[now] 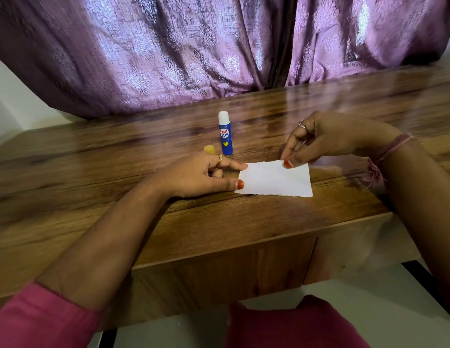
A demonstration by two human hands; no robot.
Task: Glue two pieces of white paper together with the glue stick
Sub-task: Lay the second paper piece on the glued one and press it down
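Note:
A white paper with rough torn edges lies flat on the wooden table; whether it is one sheet or two stacked I cannot tell. My left hand rests at its left edge, with the straight index fingertip on the far left corner and the thumb on the near left corner. My right hand pinches the paper's far edge between thumb and fingertips. Behind my left hand a blue glue stick stands upright and uncapped. Its yellow cap stands just to its left, partly hidden by my fingers.
A purple curtain hangs along the table's far edge. The table's near edge runs just below my forearms, with a white floor beneath it.

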